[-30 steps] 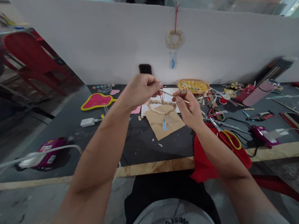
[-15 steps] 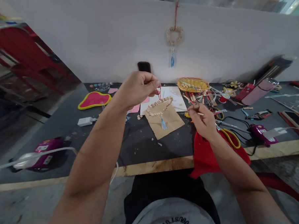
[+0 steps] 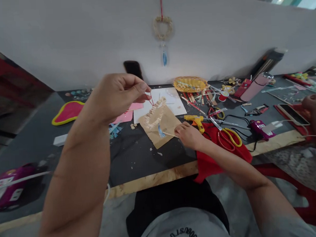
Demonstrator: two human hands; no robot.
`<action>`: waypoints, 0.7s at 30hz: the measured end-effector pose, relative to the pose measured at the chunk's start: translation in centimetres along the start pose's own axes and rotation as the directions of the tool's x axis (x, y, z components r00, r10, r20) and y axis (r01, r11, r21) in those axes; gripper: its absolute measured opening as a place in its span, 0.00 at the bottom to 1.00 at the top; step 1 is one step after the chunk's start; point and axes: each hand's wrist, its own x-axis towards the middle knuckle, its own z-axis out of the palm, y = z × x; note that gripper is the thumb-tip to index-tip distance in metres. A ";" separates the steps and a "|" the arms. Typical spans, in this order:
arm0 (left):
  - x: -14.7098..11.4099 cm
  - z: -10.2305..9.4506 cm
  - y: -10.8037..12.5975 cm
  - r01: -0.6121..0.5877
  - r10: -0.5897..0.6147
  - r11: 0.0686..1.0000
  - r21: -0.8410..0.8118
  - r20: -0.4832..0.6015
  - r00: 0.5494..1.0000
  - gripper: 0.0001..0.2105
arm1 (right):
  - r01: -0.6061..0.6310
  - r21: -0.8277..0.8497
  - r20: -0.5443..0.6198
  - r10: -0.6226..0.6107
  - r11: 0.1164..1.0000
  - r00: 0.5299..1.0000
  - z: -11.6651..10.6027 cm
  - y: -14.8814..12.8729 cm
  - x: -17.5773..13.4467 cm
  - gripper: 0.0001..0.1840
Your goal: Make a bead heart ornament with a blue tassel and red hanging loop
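My left hand (image 3: 125, 95) is closed in a pinch on a thin red cord (image 3: 151, 99). From that cord hangs a heart- or ring-shaped ornament (image 3: 155, 113) made of small pale pieces, tilted over a square of brown paper (image 3: 165, 123). A blue tassel (image 3: 161, 131) dangles at its lower end. My right hand (image 3: 189, 135) is closed round a thin pale stick (image 3: 169, 134), whose tip points left and reaches the tassel; whether they touch I cannot tell. Just behind that hand lies a yellow glue gun (image 3: 195, 121).
On the right are scissors (image 3: 230, 138) on red cloth (image 3: 224, 152), a pink bottle (image 3: 257, 86) and a purple power strip (image 3: 262, 129). A yellow basket (image 3: 190, 84) stands by the wall, where a similar ornament (image 3: 163, 28) hangs. Another person's hand (image 3: 313, 103) is at far right.
My right hand has moved left, bringing the stick to the tassel and uncovering the glue gun. The ornament has tilted. The view has turned right, and another person's hand has come in.
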 end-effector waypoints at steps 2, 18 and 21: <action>-0.1 -0.2 0.0 -0.009 0.009 1.000 -0.007 0.012 1.000 0.07 | -0.054 -0.011 -0.011 0.054 0.998 0.998 -0.4 0.1 0.3 0.10; -2.1 -3.1 1.5 -0.046 0.047 0.998 0.038 -0.016 0.999 0.08 | -0.019 0.452 -0.123 0.083 0.892 0.989 -2.1 4.8 16.4 0.10; -2.8 -4.0 1.5 -0.009 0.011 0.996 0.085 -0.021 1.000 0.09 | 0.027 0.426 0.011 -0.035 0.904 0.999 0.3 2.7 20.0 0.08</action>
